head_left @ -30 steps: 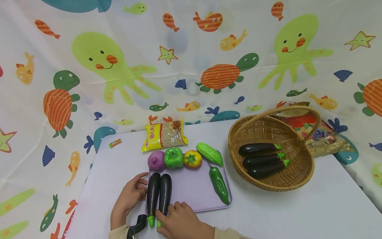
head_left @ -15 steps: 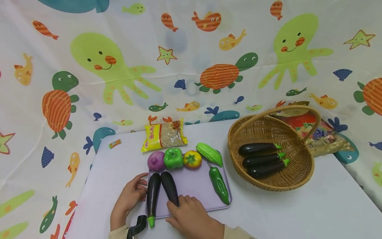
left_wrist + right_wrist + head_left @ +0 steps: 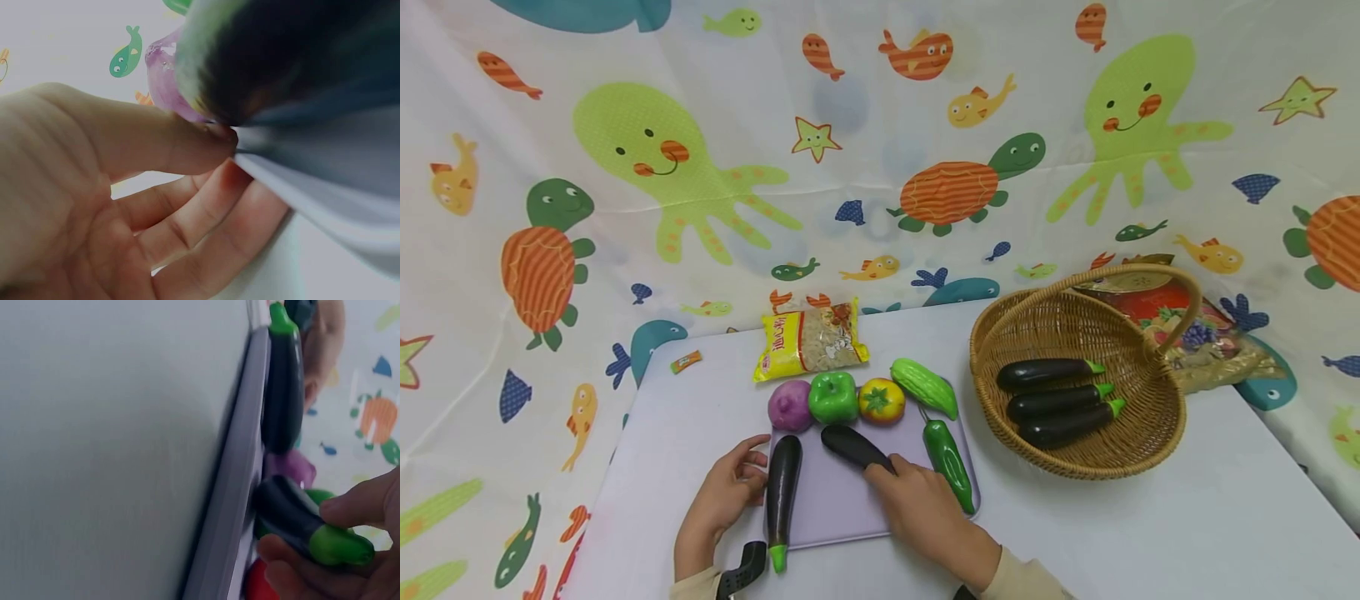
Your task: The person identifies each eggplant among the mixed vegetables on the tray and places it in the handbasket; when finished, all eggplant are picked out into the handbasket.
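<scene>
My right hand [image 3: 925,508] grips a dark eggplant [image 3: 853,446] near its green stem end, over the purple tray [image 3: 831,537]. In the right wrist view, thumb and fingers close round this eggplant [image 3: 287,509], which tilts above the tray. A second eggplant [image 3: 783,492] lies along the tray's left side, its green stem past the front rim. At the tray's left edge is my left hand [image 3: 724,492]. The left wrist view shows its thumb and fingertips pinching the tray rim [image 3: 294,181], beneath an eggplant's blurred end.
A purple onion [image 3: 790,406], green bell pepper [image 3: 833,397], yellow tomato-like vegetable [image 3: 882,401], bumpy green gourd [image 3: 925,387] and long green pepper [image 3: 947,465] line the tray. Three eggplants lie in the wicker basket [image 3: 1142,446]. Behind are a yellow food bag [image 3: 812,340] and small orange packet [image 3: 686,362].
My right hand has moved right and away from me with the eggplant, separating it from the other one and turning it toward the right. The left hand stays at the tray edge.
</scene>
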Available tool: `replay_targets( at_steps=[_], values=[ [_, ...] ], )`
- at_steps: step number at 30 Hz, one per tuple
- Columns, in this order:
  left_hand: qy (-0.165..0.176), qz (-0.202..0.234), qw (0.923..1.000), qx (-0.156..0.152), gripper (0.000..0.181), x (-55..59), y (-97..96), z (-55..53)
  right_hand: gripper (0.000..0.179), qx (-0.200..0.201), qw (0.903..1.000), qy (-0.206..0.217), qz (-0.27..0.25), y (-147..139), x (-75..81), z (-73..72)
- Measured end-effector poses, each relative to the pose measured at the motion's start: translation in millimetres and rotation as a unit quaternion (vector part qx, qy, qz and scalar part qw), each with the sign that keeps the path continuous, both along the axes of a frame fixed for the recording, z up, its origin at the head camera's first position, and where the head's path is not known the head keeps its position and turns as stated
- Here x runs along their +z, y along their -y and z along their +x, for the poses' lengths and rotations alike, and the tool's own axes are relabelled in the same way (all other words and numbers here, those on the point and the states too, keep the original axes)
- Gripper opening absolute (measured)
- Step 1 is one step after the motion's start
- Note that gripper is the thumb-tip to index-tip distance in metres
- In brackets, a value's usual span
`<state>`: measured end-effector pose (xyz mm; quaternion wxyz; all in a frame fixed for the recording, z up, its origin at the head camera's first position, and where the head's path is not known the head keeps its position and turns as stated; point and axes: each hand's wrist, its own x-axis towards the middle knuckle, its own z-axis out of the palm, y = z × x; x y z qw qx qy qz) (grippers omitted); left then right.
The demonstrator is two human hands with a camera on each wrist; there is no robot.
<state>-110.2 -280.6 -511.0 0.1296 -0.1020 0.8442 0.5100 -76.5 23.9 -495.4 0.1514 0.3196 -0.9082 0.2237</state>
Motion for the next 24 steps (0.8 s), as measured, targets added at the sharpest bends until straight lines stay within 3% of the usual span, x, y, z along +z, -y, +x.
replay_targets(
  at_steps=[5,8,12,14,16,18,21,24],
  values=[
    [0.0,-0.001,1.0,0.001,0.062,-0.6,0.2,-0.1,0.036,-0.006,0.9968,0.056,-0.056,-9,0.7,-5.3],
    [-0.001,0.0,1.0,0.001,0.062,-0.7,0.0,-0.1,0.036,-0.005,0.9912,0.076,-0.109,-14,-0.3,-7.2],
    [-0.001,0.001,1.0,0.001,0.062,-0.5,0.2,-0.1,0.034,-0.015,0.9781,0.106,-0.179,-18,-2.6,-10.5],
    [0.0,0.002,1.0,0.002,0.062,-0.3,0.4,0.1,0.033,-0.029,0.9665,0.143,-0.211,-20,-1.5,-11.9],
    [0.0,0.003,1.0,0.002,0.062,0.0,0.5,0.4,0.031,-0.047,0.9505,0.197,-0.236,-23,1.0,-13.4],
    [0.0,0.004,1.0,0.003,0.062,0.3,0.5,0.6,0.029,-0.056,0.9257,0.264,-0.265,-27,3.7,-15.1],
    [0.0,0.006,1.0,0.003,0.062,1.0,0.0,0.7,0.027,-0.055,0.8758,0.36,-0.317,-34,6.9,-18.2],
    [0.0,0.009,1.0,0.004,0.061,1.5,-0.5,0.6,0.027,-0.038,0.8244,0.424,-0.373,-41,10.5,-20.5]
  ],
)
